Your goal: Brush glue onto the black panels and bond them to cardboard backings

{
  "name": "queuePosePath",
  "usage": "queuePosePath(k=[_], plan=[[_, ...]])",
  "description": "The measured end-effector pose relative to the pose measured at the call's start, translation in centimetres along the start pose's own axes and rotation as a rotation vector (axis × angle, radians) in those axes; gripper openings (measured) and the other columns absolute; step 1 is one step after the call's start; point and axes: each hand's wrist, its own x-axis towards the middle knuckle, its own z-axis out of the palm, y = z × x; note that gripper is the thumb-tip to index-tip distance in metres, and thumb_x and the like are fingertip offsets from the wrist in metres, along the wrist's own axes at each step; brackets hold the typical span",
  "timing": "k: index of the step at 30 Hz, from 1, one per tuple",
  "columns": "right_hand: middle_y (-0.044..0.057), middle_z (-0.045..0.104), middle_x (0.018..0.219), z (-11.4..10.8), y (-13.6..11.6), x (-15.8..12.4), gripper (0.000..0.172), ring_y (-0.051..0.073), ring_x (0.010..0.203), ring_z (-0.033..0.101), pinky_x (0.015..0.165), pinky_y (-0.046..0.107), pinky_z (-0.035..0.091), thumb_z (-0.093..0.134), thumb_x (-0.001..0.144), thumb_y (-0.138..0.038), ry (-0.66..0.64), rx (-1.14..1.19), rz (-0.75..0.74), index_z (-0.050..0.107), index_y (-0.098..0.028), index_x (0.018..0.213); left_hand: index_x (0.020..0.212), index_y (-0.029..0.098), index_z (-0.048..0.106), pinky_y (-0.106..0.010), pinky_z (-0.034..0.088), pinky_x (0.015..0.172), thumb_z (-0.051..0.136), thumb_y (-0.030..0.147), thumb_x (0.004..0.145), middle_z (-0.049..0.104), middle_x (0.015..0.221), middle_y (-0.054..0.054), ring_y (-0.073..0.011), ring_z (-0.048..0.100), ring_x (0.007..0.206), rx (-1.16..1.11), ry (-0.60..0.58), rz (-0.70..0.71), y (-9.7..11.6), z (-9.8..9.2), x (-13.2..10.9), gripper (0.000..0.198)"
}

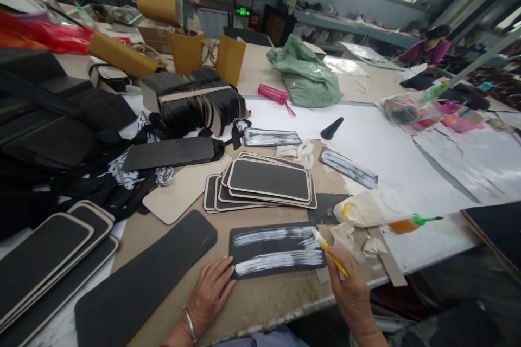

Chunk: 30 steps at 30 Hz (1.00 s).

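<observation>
Head view. Principal item: one flat black rectangular panel with rounded corners (268, 250), lying on a brown sheet of board (260, 306) near the table's front edge, between the two hands. Surface: two streaky white bands running lengthwise, bare black strip between them.

Left hand (212, 286): fingers extended and lying close together, fingertips on the panel's left edge; silver metal bangle (189, 325) at the wrist.

Right hand (348, 282): thumb and fingers pinching a slim yellow-handled brush (336, 261), its white-coated tip at the panel's upper right corner.

Just behind the panel: one uneven stack of black panels with beige borders (268, 179). To the left: one long plain black panel (150, 276), set at a slant; beyond it, a second group of beige-bordered black panels (44, 265).

Behind the stack: two narrow black strips streaked with white (349, 167), well apart; one small black cone-shaped object (332, 128), near the right-hand strip.

To the right: one off-white container (372, 207), lying on its side, and one amber bottle with a green nozzle (407, 223).

Farther back: one crumpled green plastic bag (309, 76), beside a pink cylindrical pouch (272, 94).
</observation>
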Motion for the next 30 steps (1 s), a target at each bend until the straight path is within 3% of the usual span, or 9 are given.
queuePosePath(k=[4,9,14,18,22,27,30], plan=[[0.007,0.064,0.09,1.6,0.1,0.5,0.021,0.02,0.083,0.062,0.074,0.036,0.053,0.046,0.087,-0.031,-0.02,-0.033,-0.079,0.06,-0.021,0.099,0.1,0.017,0.058,-0.035,0.05,0.083,0.047,0.017,0.084,0.066,0.102,-0.01,-0.0188,0.06,0.097,0.004,-0.007,-0.013,0.1,-0.1,0.1,0.019],[0.006,0.065,0.091,3.7,-5.0,0.3,0.02,0.018,0.085,0.063,0.075,0.031,0.054,0.048,0.086,-0.023,-0.063,0.155,-0.207,0.059,-0.022,0.103,0.101,0.018,0.057,-0.036,0.049,0.084,0.047,0.017,0.084,0.066,0.102,-0.01,-0.0188,0.059,0.098,-0.026,0.0,-0.061,0.4,-0.2,0.2,0.02],[0.007,0.064,0.097,6.4,-9.9,0.6,0.03,0.017,0.09,0.062,0.076,0.028,0.054,0.046,0.085,-0.013,-0.176,0.241,-0.402,0.057,-0.023,0.111,0.1,0.016,0.056,-0.039,0.049,0.082,0.047,0.016,0.083,0.065,0.099,-0.011,-0.0202,0.059,0.094,-0.035,0.0,-0.088,0.7,-0.3,0.2,0.02],[0.01,0.064,0.1,8.5,-11.6,0.6,0.034,0.018,0.094,0.06,0.077,0.029,0.053,0.04,0.085,-0.008,-0.31,0.264,-0.529,0.058,-0.021,0.111,0.099,0.017,0.057,-0.038,0.048,0.081,0.046,0.017,0.084,0.066,0.097,-0.01,-0.0194,0.06,0.092,-0.061,-0.016,-0.107,0.8,-0.4,0.3,0.019],[0.009,0.064,0.099,8.2,-12.3,-0.1,0.035,0.018,0.093,0.061,0.077,0.029,0.053,0.041,0.085,-0.008,-0.375,0.28,-0.592,0.056,-0.022,0.113,0.096,0.017,0.058,-0.037,0.047,0.081,0.046,0.019,0.084,0.066,0.094,-0.008,-0.0178,0.059,0.09,-0.092,-0.024,-0.135,0.8,-0.4,0.3,0.017],[0.007,0.065,0.098,6.4,-12.9,-1.1,0.032,0.017,0.091,0.062,0.077,0.025,0.053,0.045,0.085,-0.014,-0.466,0.368,-0.5,0.055,-0.023,0.114,0.097,0.017,0.058,-0.035,0.045,0.081,0.043,0.019,0.086,0.065,0.095,-0.008,-0.0171,0.058,0.091,-0.115,-0.034,-0.15,0.7,-0.2,0.1,0.018],[0.006,0.065,0.092,6.1,-12.9,-1.1,0.022,0.017,0.085,0.063,0.075,0.028,0.054,0.047,0.086,-0.02,-0.368,0.382,-0.31,0.06,-0.022,0.102,0.094,0.017,0.058,-0.035,0.046,0.08,0.042,0.018,0.086,0.065,0.092,-0.008,-0.0171,0.058,0.089,-0.107,-0.009,-0.141,0.6,-0.1,0.0,0.018]])
